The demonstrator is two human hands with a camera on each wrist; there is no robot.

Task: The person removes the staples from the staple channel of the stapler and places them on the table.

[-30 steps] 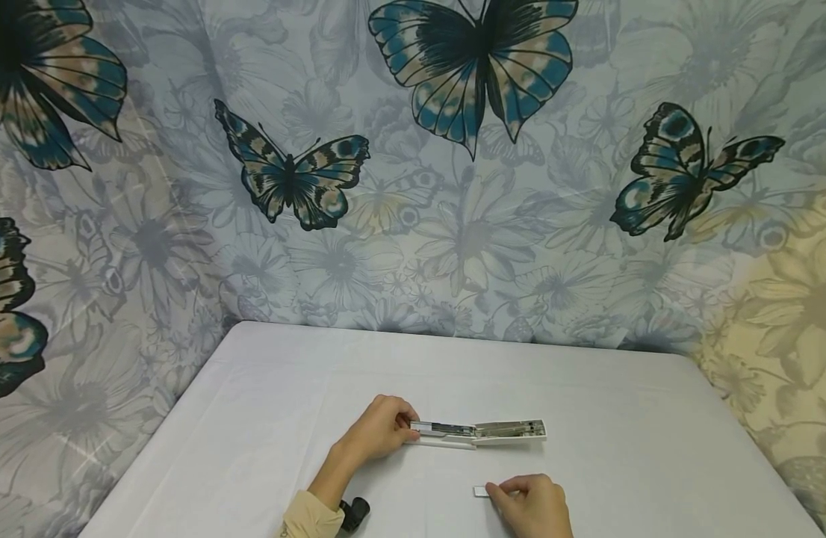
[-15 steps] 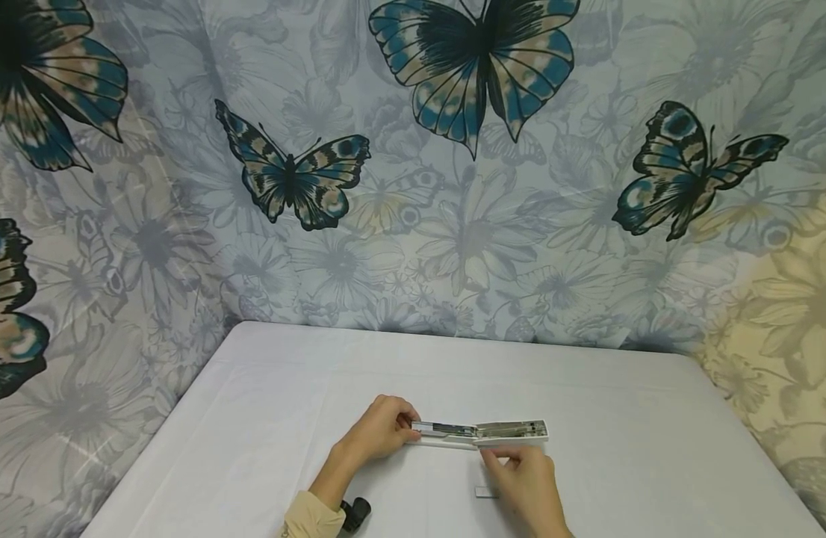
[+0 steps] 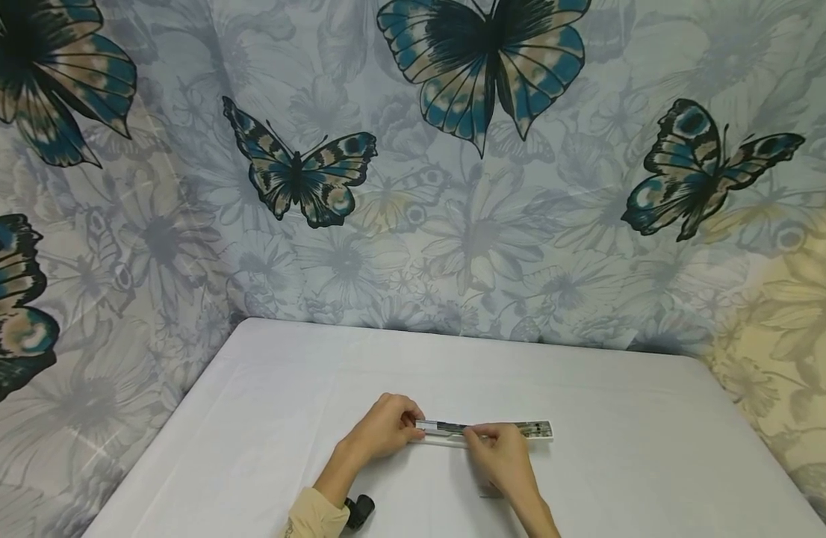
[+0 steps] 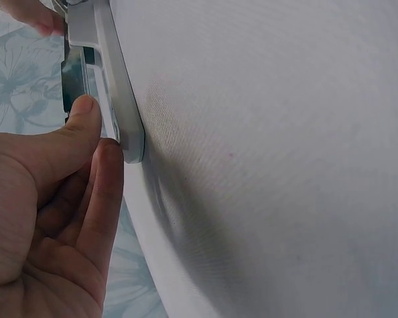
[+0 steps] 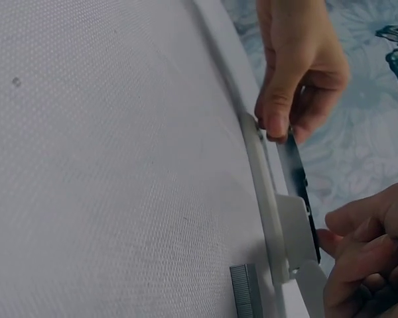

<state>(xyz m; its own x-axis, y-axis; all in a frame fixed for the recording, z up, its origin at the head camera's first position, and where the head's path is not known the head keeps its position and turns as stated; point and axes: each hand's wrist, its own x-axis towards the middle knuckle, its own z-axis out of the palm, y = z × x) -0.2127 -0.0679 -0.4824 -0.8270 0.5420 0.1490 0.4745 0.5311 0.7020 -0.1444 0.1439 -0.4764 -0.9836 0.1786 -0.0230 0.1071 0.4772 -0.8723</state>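
A white stapler [image 3: 446, 441] lies folded open on the table, its top arm swung back to the right and its metal magazine exposed. My left hand [image 3: 381, 427] pinches the stapler's left end between thumb and fingers; the left wrist view shows the thumb on the magazine and a finger by the base. Over the stapler's middle is my right hand [image 3: 505, 453], fingers bent, one fingertip [image 5: 328, 242] against the magazine's edge. Whether it pinches anything small is hidden. A grey ridged strip of staples [image 5: 245, 291] rests on the table, partly covered by the right hand in the head view.
White cloth covers the table [image 3: 332, 366]. Behind and beside it hangs a floral fabric backdrop [image 3: 473, 246] with printed butterflies. A black cylindrical device [image 3: 361, 511] sits at the left wrist beside the beige sleeve [image 3: 317, 514].
My right hand has left the staple strip on the table and moved up and left to the stapler's middle. The left hand keeps its grip on the stapler's end.
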